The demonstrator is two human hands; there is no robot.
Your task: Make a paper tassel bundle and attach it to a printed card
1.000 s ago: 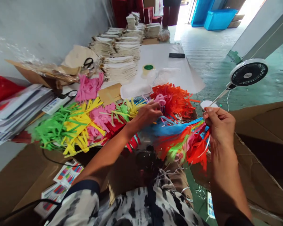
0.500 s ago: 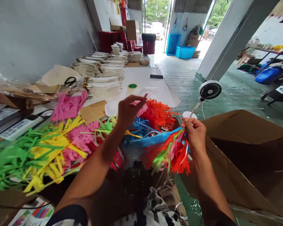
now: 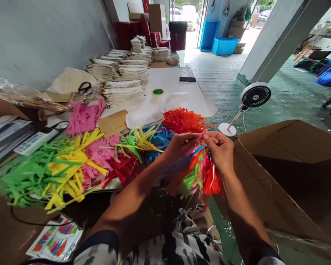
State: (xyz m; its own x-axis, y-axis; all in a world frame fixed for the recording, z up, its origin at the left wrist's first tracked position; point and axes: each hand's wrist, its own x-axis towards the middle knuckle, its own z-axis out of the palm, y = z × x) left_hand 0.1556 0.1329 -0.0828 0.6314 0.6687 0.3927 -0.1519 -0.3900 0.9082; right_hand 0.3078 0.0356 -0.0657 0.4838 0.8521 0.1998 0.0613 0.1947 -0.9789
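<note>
My left hand pinches the twisted top of a pink paper tassel; most of that tassel is hidden behind the hand. Fingertips of my right hand meet it there, closed on the gathered tops of a tassel bunch. Red, orange, green, pink and white strips of the bunch hang below the right hand, over my lap. A blue strand runs into the grip. Just beyond the hands lies a pile of orange-red fringe, with blue fringe to its left.
Green fringe, yellow fringe and pink fringe cover the table's left. Behind stand stacks of cream cloth pieces, a tape roll and a black phone. An open cardboard box and a white fan are at right.
My left hand has moved right and down with the pink tassel, from above the pile to my right hand. The hands now touch. The view has tilted down slightly.
</note>
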